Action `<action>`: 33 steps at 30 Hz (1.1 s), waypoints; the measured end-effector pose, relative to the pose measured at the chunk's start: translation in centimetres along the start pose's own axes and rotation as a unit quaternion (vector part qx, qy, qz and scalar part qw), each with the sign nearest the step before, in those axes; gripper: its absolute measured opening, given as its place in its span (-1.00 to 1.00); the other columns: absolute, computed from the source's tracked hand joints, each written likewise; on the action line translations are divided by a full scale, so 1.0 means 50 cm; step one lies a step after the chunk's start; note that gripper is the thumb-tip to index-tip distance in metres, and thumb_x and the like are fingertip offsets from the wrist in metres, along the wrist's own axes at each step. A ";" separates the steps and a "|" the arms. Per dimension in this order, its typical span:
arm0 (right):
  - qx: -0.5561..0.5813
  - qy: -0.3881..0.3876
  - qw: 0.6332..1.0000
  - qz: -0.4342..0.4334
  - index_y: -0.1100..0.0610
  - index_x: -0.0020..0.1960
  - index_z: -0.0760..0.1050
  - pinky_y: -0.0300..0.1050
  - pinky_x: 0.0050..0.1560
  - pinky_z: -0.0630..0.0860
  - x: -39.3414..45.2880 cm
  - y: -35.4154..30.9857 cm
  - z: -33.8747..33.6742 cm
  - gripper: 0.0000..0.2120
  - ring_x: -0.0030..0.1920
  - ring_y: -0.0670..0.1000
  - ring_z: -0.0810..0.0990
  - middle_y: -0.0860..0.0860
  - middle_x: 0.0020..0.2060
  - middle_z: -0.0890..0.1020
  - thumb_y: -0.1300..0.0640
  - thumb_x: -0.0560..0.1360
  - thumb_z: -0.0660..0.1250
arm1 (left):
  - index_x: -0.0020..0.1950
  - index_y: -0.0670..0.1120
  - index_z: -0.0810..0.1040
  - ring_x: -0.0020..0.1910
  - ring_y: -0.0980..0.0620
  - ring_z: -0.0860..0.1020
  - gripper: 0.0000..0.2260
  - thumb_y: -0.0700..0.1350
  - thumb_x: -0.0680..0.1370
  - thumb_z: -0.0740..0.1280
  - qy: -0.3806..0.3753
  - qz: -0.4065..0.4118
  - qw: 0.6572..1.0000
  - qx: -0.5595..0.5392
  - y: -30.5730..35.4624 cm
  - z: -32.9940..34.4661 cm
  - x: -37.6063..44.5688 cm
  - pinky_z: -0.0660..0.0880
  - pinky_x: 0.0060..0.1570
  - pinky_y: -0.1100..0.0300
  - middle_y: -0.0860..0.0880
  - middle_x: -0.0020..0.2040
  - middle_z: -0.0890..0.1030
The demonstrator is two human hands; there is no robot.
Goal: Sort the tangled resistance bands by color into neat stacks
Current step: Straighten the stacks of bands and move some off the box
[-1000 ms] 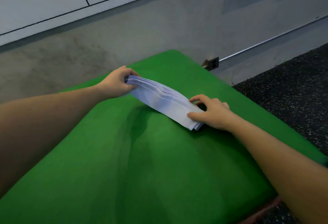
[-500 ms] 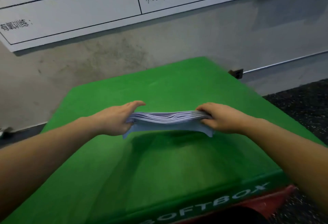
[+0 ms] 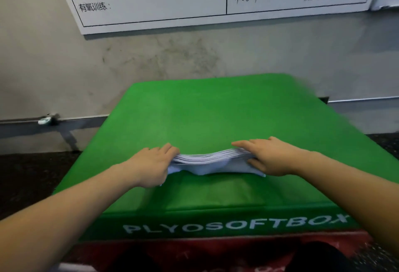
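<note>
A stack of pale lilac resistance bands point(image 3: 210, 161) lies flat and level across the middle of the green soft plyo box point(image 3: 211, 112). My left hand point(image 3: 154, 163) grips the stack's left end, fingers over the top. My right hand point(image 3: 269, 156) holds the right end, fingers laid over the top and thumb under the edge. The bottom band sags a little in the middle. Only one color of band is visible.
The green box sits on a red box point(image 3: 216, 248) and stands against a grey wall. A whiteboard point(image 3: 194, 2) with handwriting hangs above. Dark speckled rubber floor point(image 3: 28, 176) lies on both sides. A metal rail point(image 3: 364, 99) runs along the wall base.
The stack has swung from a diagonal lie to level and square with the box front, and both hands moved with it toward the near edge. My view lifted toward the wall.
</note>
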State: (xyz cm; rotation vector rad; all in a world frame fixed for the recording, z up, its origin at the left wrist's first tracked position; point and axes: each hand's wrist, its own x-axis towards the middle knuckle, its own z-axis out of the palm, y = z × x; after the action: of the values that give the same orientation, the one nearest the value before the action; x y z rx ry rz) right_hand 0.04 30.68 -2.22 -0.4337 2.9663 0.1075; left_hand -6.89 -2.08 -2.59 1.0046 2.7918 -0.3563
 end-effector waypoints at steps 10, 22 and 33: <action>-0.139 -0.021 0.979 0.147 0.12 0.39 0.26 0.45 0.50 -0.14 0.036 -0.113 0.017 -0.54 0.39 0.14 0.37 0.11 0.31 0.43 0.02 0.54 0.16 | 0.59 0.11 -0.02 0.34 -0.08 0.44 -0.47 0.24 0.66 -0.02 0.047 -0.028 0.998 0.008 0.020 0.020 0.004 0.35 0.30 -0.05 -0.03 0.43 0.37; -0.101 0.174 0.979 0.030 -0.01 0.19 0.47 0.21 0.42 0.29 0.029 -0.064 0.076 -0.38 0.02 0.15 0.56 0.08 -0.07 0.60 -0.39 0.57 -0.16 | 0.22 -0.04 0.32 0.29 -0.06 0.47 -0.76 0.05 0.65 0.04 0.091 0.000 0.993 0.075 0.053 -0.012 0.013 0.20 0.47 -0.09 -0.06 0.28 0.49; -0.046 0.152 0.987 0.010 0.00 0.44 0.27 0.05 0.05 0.50 0.028 -0.050 0.073 -0.47 0.02 0.13 0.56 0.03 0.13 0.60 -0.28 0.63 -0.03 | 0.56 0.05 0.08 0.20 -0.07 0.53 -0.48 0.22 0.64 -0.02 0.110 0.017 0.994 0.008 0.043 0.026 0.042 0.45 0.21 -0.02 -0.07 0.30 0.48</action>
State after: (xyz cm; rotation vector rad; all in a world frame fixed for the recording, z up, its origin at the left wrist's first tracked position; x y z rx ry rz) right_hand -0.11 28.24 -6.14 -0.4699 3.2770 0.1989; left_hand -7.02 0.44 -4.67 1.1576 2.9647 -0.2786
